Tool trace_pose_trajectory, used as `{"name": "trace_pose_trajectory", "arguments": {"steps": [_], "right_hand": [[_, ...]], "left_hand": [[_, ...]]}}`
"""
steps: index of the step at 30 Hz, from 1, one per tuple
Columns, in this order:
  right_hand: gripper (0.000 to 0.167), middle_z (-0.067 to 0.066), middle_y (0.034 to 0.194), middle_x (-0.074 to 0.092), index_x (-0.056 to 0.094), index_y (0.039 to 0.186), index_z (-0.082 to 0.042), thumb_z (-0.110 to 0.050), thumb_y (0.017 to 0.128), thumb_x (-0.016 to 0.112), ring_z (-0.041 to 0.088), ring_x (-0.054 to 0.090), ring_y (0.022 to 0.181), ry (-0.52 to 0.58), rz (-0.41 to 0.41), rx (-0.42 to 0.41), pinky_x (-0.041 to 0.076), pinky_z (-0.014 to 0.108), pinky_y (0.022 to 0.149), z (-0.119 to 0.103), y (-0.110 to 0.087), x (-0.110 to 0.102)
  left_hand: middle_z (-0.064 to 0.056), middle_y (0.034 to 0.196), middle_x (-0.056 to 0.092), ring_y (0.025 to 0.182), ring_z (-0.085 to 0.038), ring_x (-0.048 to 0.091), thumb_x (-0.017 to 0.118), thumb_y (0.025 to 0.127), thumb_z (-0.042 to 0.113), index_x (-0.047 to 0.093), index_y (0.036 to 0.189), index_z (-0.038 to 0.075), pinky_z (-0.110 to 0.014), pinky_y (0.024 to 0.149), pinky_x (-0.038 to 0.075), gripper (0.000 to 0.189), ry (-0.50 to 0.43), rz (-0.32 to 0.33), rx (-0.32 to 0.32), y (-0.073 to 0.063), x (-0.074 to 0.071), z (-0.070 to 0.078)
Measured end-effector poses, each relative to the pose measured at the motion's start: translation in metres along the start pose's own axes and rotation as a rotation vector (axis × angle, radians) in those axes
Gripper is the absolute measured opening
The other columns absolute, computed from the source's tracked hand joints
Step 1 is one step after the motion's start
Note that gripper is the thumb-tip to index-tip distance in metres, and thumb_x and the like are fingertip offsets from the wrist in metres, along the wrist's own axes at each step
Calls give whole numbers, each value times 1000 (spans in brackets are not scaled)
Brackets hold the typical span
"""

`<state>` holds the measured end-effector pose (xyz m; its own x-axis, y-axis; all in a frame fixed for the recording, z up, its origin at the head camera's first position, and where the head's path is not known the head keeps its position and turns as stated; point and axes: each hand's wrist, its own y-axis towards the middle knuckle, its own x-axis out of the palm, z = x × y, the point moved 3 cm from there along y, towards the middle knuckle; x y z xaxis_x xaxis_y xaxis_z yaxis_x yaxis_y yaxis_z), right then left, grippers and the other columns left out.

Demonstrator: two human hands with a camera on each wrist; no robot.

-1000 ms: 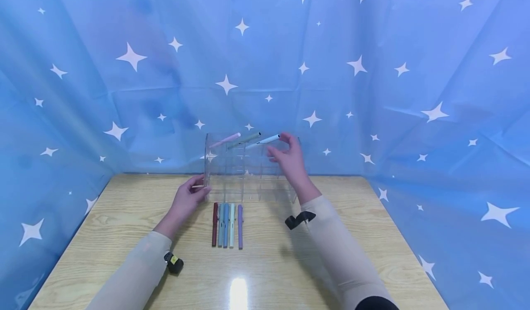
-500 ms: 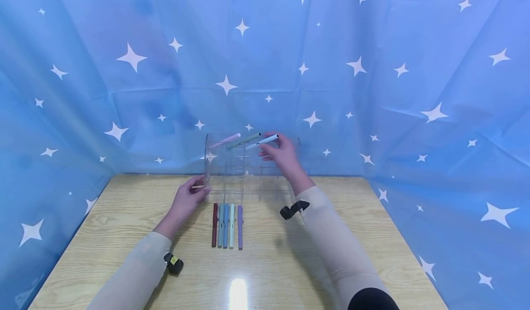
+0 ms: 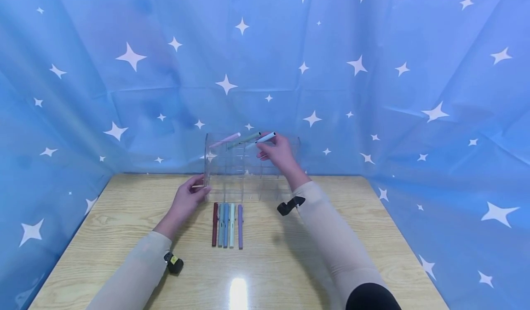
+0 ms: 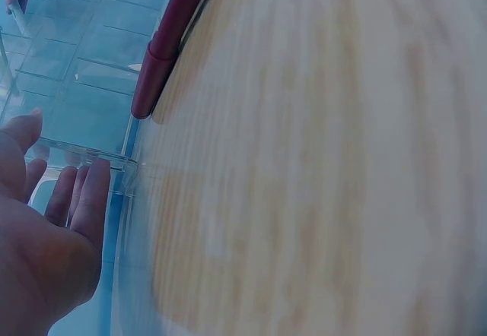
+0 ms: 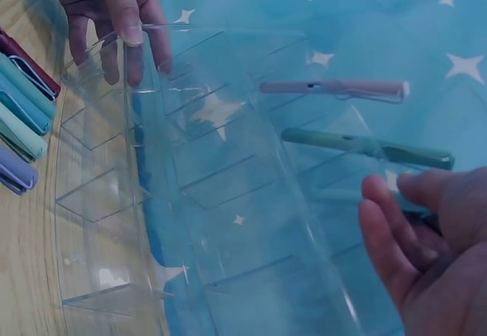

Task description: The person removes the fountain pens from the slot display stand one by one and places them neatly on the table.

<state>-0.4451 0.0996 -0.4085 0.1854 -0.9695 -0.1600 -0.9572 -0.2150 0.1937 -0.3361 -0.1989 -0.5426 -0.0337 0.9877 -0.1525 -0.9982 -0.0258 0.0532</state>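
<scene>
A clear acrylic rack [image 3: 206, 156] with several compartments stands upright at the back of the table. My left hand [image 3: 188, 197] grips its left side panel, thumb in front and fingers behind in the right wrist view [image 5: 114, 17]. Up at the top row, my right hand [image 3: 285, 156] pinches a light blue pen [image 3: 267, 137] that leans in the rack; in the right wrist view the fingers partly cover this pen [image 5: 338, 195]. To its left, a green pen [image 3: 250, 138] and a pink pen [image 3: 227, 139] lie slanted in the same row.
On the wooden table [image 3: 331, 236], several capped pens lie side by side before the rack: dark red [image 3: 214, 225], blue tones [image 3: 226, 225], pale green [image 3: 232, 227] and, slightly apart, purple [image 3: 240, 227]. A blue star-patterned curtain [image 3: 265, 71] hangs close behind the rack.
My right hand has moved left from beside the light blue pen to pinch it. The pen's upper end has shifted slightly left and up. The left hand stays put.
</scene>
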Motion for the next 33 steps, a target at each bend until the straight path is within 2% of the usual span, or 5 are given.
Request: {"name": "trace_pose_trajectory", "arguments": {"steps": [9, 19, 24, 29, 33], "right_hand": [[25, 14, 127, 73, 73, 130, -4, -10, 106, 76, 18, 74, 70, 1, 66, -1, 68, 31, 67, 2, 0, 1], [17, 18, 110, 78, 79, 120, -4, -14, 105, 79, 12, 65, 59, 99, 238, -112, 61, 25, 55, 2, -11, -10], [22, 13, 112, 79, 78, 122, -4, -16, 104, 82, 11, 64, 58, 155, 289, -134, 60, 24, 55, -1, -20, -18], [25, 13, 116, 82, 78, 124, -2, -15, 103, 82, 11, 63, 56, 220, 319, -128, 59, 22, 55, -4, -31, -25], [23, 15, 116, 82, 77, 123, 0, -11, 103, 81, 11, 62, 55, 244, 305, -123, 58, 22, 54, -6, -43, -27]], "left_hand": [[-29, 150, 57, 136, -42, 62, 74, 108, 13, 51, 163, 4, -24, 98, 63, 60, -1, 1, 0, 2, 0, -1], [-28, 149, 58, 135, -42, 63, 75, 108, 14, 51, 163, 5, -27, 98, 64, 61, 2, -2, -5, 2, -1, -2], [-28, 149, 58, 133, -42, 64, 75, 107, 13, 51, 163, 6, -33, 101, 64, 61, 5, -1, -4, 2, -1, -2], [-28, 149, 58, 135, -41, 63, 74, 108, 14, 51, 163, 5, -26, 97, 64, 60, 12, 3, -10, 2, 0, -3], [-28, 149, 58, 136, -42, 62, 74, 108, 14, 51, 163, 5, -23, 96, 63, 60, 7, 0, -13, 2, 0, -3]]}}
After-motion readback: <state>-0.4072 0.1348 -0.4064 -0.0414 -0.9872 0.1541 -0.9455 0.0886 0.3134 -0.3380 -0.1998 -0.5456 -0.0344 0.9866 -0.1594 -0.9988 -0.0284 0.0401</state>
